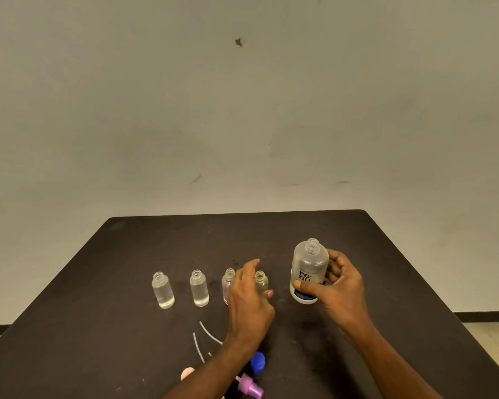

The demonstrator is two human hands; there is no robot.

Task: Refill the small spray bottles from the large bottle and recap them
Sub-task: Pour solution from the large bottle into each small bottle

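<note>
Several small clear bottles stand uncapped in a row on the dark table (386, 254): the far-left bottle (162, 290), a second bottle (199, 288), a pinkish third bottle (228, 283) and a fourth bottle (261, 282). My left hand (249, 298) reaches around the fourth bottle, fingers behind it and thumb in front; the third bottle is partly hidden behind this hand. The large uncapped bottle (308, 269) with a blue-and-white label stands upright at the right, and my right hand (340, 286) grips its side.
Loose spray parts lie near the front edge: a blue cap (257, 361), a purple spray head (249, 385), a pale pink cap (187, 372) and white dip tubes (198, 345). A plain wall rises behind the table.
</note>
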